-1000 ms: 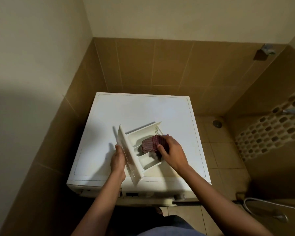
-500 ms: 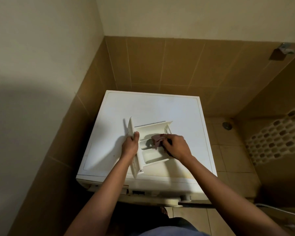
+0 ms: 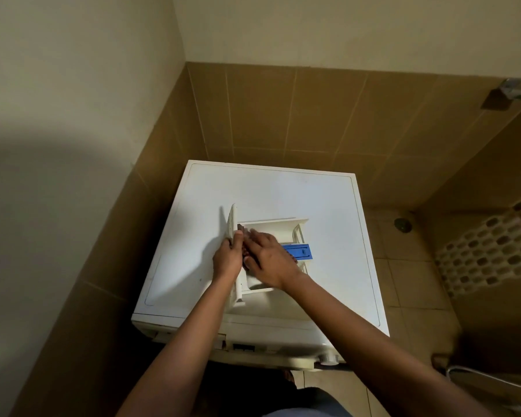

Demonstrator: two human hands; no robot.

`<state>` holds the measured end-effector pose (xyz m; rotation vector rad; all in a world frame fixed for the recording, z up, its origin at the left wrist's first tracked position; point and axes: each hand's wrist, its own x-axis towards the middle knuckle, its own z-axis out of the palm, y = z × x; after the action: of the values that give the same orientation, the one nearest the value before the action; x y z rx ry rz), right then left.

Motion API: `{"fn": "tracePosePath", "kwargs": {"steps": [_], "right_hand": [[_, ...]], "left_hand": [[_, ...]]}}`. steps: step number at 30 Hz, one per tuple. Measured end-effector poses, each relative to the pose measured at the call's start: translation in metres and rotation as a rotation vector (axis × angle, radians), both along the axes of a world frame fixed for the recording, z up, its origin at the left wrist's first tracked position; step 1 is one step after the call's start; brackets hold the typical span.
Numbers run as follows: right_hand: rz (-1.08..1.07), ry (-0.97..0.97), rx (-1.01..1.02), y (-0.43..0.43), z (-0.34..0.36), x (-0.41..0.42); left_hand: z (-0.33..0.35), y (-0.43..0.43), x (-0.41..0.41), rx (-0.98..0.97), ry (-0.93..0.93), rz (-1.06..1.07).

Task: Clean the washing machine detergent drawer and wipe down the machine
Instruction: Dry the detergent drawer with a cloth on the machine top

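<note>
While the white plastic detergent drawer [image 3: 271,225] is lying removed on the flat lid of the white washing machine [image 3: 283,191], slightly left of centre and toward the near edge, the step in hand is being judged as wiping its inner compartments. Left hand [image 3: 227,260]: gripping the drawer's tall white front panel [image 3: 232,218], which is standing on edge at the left end, thumb on the inner face and fingers wrapped round the outer face. Right hand [image 3: 269,261]: reaching across the near compartments, fingers lying fairly straight and pressing a dark reddish cloth [image 3: 244,233] against the inside of that panel; only a sliver of the cloth is showing between the two hands. Small blue plastic insert [image 3: 301,252]: sitting in the drawer's right part, just beyond the right wrist, not being touched. Handling advice, offered as judgement: the left hand should be bracing firmly so the light drawer is not sliding on the smooth lid; the cloth should be working into the corners where panel and dividers are meeting, since residue is likely collecting there; strokes should be running left to right, away from the panel. The blue insert and the lid are probably waiting for their own wipe.
</note>
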<state>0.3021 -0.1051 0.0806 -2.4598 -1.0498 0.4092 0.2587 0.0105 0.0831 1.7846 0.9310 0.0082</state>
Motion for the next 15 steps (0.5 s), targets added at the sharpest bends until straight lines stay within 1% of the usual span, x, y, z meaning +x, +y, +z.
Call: {"fn": "tracePosePath", "kwargs": {"steps": [2, 5, 6, 8, 10, 11, 13, 15], "right_hand": [[0.093, -0.047, -0.018, 0.001, -0.015, -0.005], [0.093, -0.058, -0.014, -0.006, -0.028, -0.011], [0.079, -0.1, -0.012, -0.011, -0.03, -0.011], [0.064, -0.254, -0.041, -0.019, -0.027, -0.007], [-0.011, -0.368, -0.057, -0.023, -0.03, -0.004], [-0.077, -0.371, -0.054, -0.025, -0.032, -0.004], [-0.231, -0.301, -0.048, -0.023, -0.034, -0.002], [-0.315, -0.116, -0.076, -0.013, -0.029, -0.001]], "left_hand": [[0.002, -0.002, -0.001, -0.003, -0.009, 0.02], [0.001, -0.004, -0.001, 0.016, -0.012, 0.039], [0.002, -0.004, -0.001, 0.02, -0.014, 0.046], [0.0, -0.005, 0.0, 0.03, -0.022, 0.049], [0.001, -0.004, -0.001, 0.054, -0.015, 0.04], [0.001, -0.004, -0.001, 0.063, -0.009, 0.031], [0.0, -0.003, -0.001, 0.08, -0.004, 0.016], [0.001, -0.004, 0.0, 0.093, 0.006, 0.017]]}}
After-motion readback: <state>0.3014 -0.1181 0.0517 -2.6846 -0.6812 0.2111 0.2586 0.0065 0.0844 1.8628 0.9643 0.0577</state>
